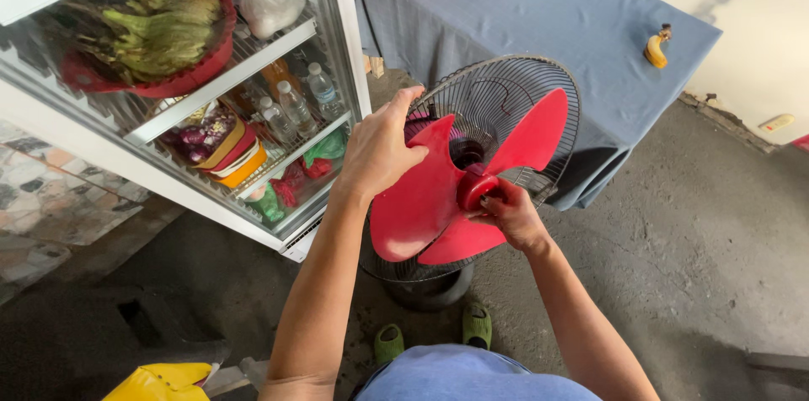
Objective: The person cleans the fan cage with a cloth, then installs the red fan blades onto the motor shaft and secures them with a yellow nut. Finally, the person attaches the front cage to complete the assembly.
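Head cam looking straight down: there's a standing fan on the concrete floor (691, 224) with its front guard off, so you see the red three-blade fan blade (438, 190) sitting in front of the round wire rear grille (506, 89). The left hand (379, 152) is on the upper left blade, fingers curled over its edge and gripping it, right up against the grille rim. The right hand (510, 216) is at the centre, fingers pinched around the red hub cap (474, 189) in the middle of the blade. The fan's dark round base (430, 287) sits on the floor just in front of the person's green slippers (476, 325), with one foot on each side of it. Just left of the fan is a glass-door fridge (337, 56) with water bottles (295, 106), a red basket of green vegetables (160, 39) on the top shelf and some bagged stuff lower down. Behind the fan is a counter with a grey-blue cloth (522, 5), and a single banana (656, 49) lies near its right edge. A yellow object (160, 382) pokes in at the bottom-left corner of the view; can't tell what it is.
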